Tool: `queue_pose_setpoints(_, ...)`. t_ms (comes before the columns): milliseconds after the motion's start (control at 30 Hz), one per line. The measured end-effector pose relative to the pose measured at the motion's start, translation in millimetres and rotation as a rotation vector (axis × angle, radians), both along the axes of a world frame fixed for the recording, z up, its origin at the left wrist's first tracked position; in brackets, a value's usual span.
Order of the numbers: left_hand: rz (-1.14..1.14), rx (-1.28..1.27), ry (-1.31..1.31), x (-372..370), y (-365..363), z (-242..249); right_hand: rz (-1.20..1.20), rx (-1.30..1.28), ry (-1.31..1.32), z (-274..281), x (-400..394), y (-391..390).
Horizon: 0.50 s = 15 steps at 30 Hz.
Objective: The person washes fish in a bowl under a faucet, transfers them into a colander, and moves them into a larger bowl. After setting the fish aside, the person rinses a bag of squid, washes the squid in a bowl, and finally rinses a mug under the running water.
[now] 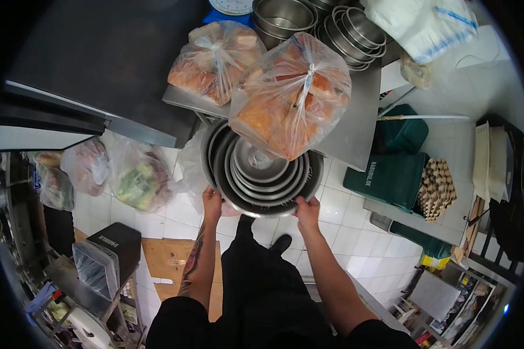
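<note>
A nested stack of steel mixing bowls (261, 168), large outside and smaller inside, hangs in front of my body below the steel table's edge. My left hand (212, 202) is closed on the stack's rim at the left. At the lower right of the same rim, my right hand (307, 210) has its thumb and fingers wrapped over the edge. A knotted clear plastic bag (291, 96) of orange-brown pieces overlaps the far side of the bowls. Beside it lies a second tied bag (216, 61) with similar contents.
More metal bowls (350, 35) and a blue scale (230, 8) stand on the steel table (355, 122). Bags of vegetables (138, 177) sit on the left floor. Green bins (384, 180) and egg trays (438, 189) stand right. Cardboard (167, 262) lies near my feet.
</note>
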<state>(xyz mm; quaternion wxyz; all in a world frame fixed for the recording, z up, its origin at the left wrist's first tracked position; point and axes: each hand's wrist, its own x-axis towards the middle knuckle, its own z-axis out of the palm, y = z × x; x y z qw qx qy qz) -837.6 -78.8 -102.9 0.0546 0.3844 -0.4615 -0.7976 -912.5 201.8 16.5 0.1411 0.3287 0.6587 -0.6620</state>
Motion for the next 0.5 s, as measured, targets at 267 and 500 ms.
queue_pose_setpoints(267, -0.329, 0.077, -0.110, 75.4, 19.7, 47.2, 0.334, 0.549, 0.358, 57.3, 49.9, 103.7)
queue_pose_setpoints(500, -0.588, 0.216, -0.163, 94.8, 92.2, 39.5, 0.637, 1.124, 0.137, 127.6, 52.1, 169.7)
